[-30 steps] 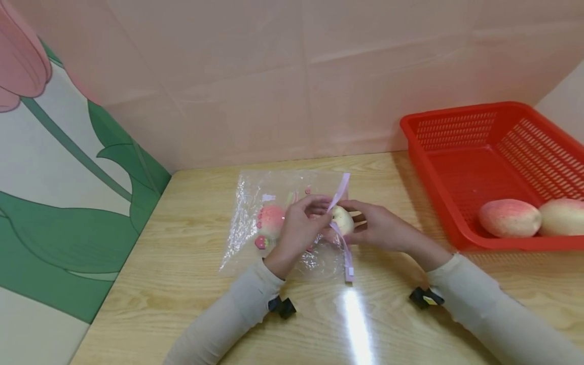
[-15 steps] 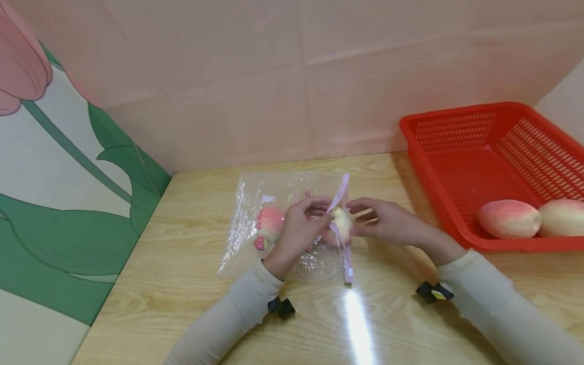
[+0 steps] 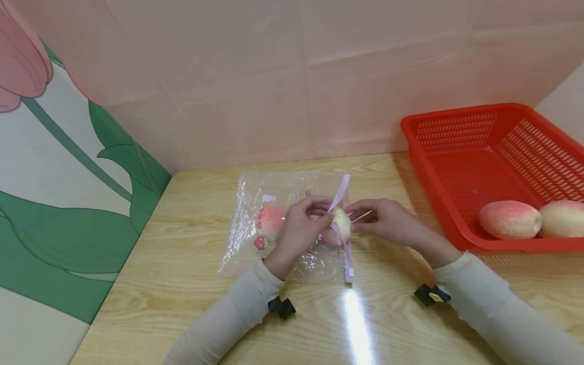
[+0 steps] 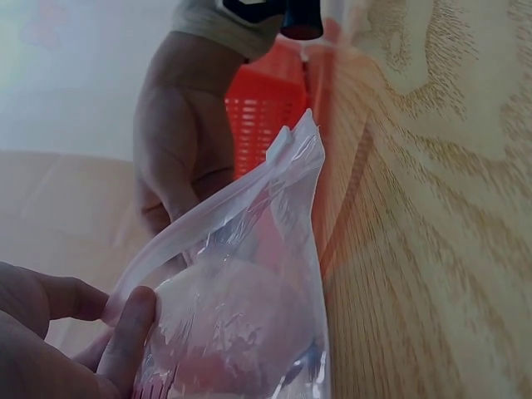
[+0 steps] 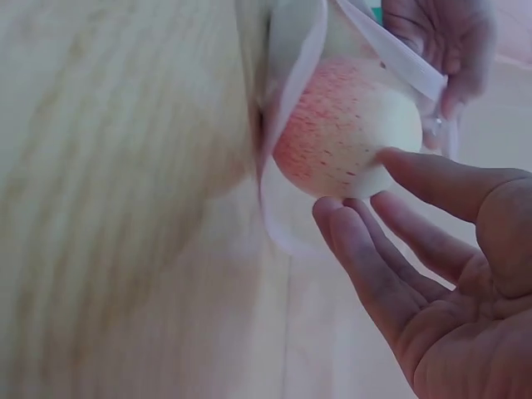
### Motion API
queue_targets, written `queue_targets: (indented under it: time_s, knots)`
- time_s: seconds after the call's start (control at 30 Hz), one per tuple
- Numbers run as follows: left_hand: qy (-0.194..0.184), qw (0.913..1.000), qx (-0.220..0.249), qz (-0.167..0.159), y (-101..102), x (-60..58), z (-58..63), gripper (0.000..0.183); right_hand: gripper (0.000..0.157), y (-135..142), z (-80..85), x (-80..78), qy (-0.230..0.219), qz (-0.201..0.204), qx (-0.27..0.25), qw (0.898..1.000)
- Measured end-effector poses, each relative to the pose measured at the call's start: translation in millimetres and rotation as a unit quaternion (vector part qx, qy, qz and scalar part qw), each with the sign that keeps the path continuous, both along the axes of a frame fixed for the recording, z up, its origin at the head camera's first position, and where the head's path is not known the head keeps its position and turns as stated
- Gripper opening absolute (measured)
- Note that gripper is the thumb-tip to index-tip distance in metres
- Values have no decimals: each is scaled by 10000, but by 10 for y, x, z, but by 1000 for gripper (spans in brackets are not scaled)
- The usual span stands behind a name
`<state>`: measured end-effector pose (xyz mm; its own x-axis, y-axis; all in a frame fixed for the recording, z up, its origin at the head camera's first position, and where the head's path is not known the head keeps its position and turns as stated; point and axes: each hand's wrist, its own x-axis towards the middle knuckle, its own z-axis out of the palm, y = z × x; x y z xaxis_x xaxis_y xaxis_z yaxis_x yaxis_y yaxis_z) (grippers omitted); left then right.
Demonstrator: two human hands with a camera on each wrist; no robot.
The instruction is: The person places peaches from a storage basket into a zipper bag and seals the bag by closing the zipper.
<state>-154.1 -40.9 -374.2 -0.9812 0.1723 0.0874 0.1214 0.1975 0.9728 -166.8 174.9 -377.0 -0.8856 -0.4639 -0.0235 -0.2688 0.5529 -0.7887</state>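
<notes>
A clear zip bag (image 3: 246, 248) with a pale purple zip strip (image 3: 349, 261) lies flat on the wooden table, its mouth facing right. Inside it sits a pink-and-cream toy peach (image 3: 269, 222). Another such peach (image 5: 349, 125) is at the mouth, between the parted strips. My left hand (image 3: 301, 225) pinches the bag's upper strip between thumb and finger, as the left wrist view shows. The right hand (image 3: 385, 223) has its fairly straight fingers and thumb touching the outer end of the peach at the mouth.
At the right stands a red plastic basket (image 3: 433, 177) with slotted sides. Two more peaches, one pinker (image 3: 510, 219) and one paler (image 3: 563, 218), lie in its near end. A pinkish covered wall (image 3: 228, 101) rises behind the table (image 3: 159, 284).
The right hand has drawn back slightly to the right from around the peach, then come back to its end. The peach sits a little further into the mouth. My left hand stays put.
</notes>
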Motion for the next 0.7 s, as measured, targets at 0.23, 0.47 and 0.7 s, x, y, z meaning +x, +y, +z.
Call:
queue_targets:
  time_s: [0.23, 0.47, 0.7]
  knots:
    - [-20, 10000, 67, 39, 12, 5, 12, 27, 34, -93, -46, 29, 182, -63, -130, 9997]
    - [-100, 9999, 96, 15, 3, 12, 17, 27, 32, -140, -43, 55, 364, -49, 62, 9993]
    - [-212, 9997, 117, 8, 4, 15, 19, 28, 26, -111, -2, 60, 281, -196, 25, 9994]
